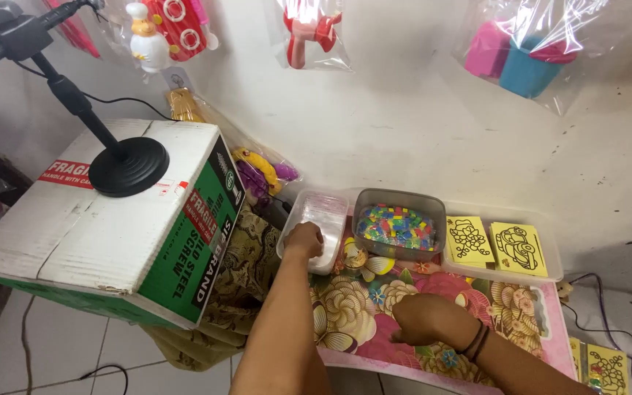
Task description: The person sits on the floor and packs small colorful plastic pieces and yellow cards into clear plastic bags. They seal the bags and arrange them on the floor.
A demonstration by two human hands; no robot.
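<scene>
My left hand [304, 239] reaches into a clear plastic tray [339, 206] holding small clear bags, fingers curled on one of the bags. My right hand [424, 319] rests fingers-down on the flower-patterned tabletop [360, 307], with dark bands at its wrist; whether it holds anything is hidden. Beside the first tray stands a grey tub [399, 197] filled with small coloured foam pieces [396, 225]. Right of that, a clear tray [550, 256] holds two stacks of yellow cards with black line drawings [496, 246].
A large white and green cardboard box [111, 227] stands at the left with a black round-based stand [127, 165] on it. Bagged toys [309, 29] hang on the white wall. More yellow cards [605, 364] lie at the lower right. Cables run on the tiled floor.
</scene>
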